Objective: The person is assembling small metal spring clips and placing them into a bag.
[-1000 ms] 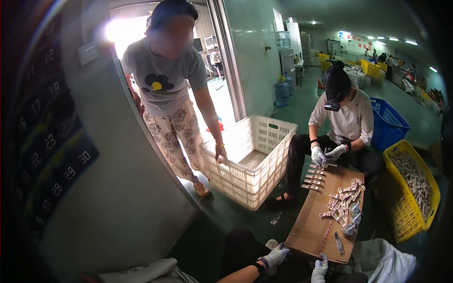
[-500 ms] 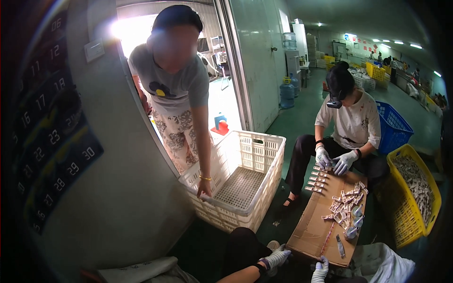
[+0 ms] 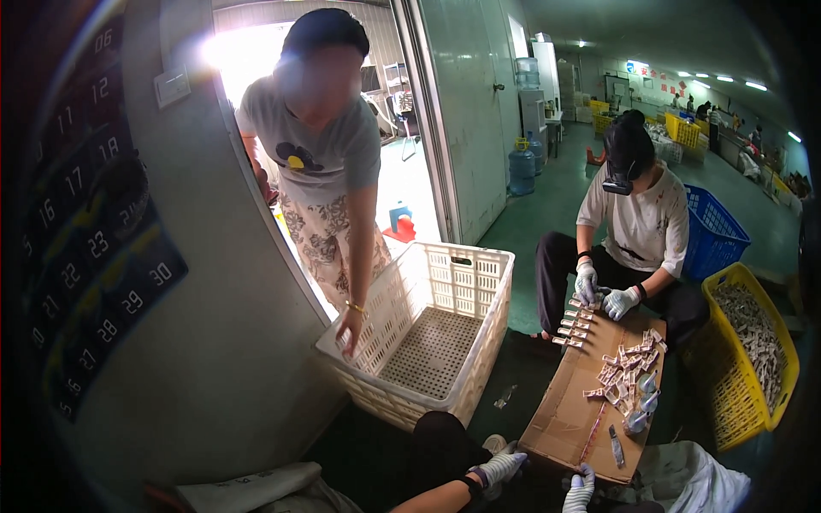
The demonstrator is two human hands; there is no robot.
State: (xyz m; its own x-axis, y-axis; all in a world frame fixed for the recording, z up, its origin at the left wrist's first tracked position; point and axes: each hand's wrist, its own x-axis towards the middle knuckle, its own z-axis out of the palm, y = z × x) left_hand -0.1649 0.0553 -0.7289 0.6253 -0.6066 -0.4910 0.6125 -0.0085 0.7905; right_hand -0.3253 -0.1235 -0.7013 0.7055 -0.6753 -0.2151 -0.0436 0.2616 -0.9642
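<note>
My left hand [image 3: 500, 468], in a pale striped glove, grips the near left corner of a brown cardboard box [image 3: 560, 410]. The fingers of my right hand [image 3: 579, 491], gloved alike, are curled over the box's near edge. On its top lie a grey utility knife [image 3: 617, 446], a heap of small whitish clip-like pieces [image 3: 629, 368] and several small bluish clear containers [image 3: 647, 402]. More such pieces [image 3: 574, 329] line the far left edge. A co-worker's gloved hands [image 3: 603, 295] handle something at the far end, too small to make out.
A large white plastic crate [image 3: 457, 409] stands left of the box, with a standing person's hand [image 3: 351, 329] over its rim. To the right are a yellow basket [image 3: 727, 376] full of small pieces and a blue basket [image 3: 714, 231]. A wall [image 3: 231, 359] rises on the left.
The white crate has shifted slightly left and nearer. The standing person's hand has come off its rim. The seated co-worker has leaned and lowered the head. My hands have stayed put.
</note>
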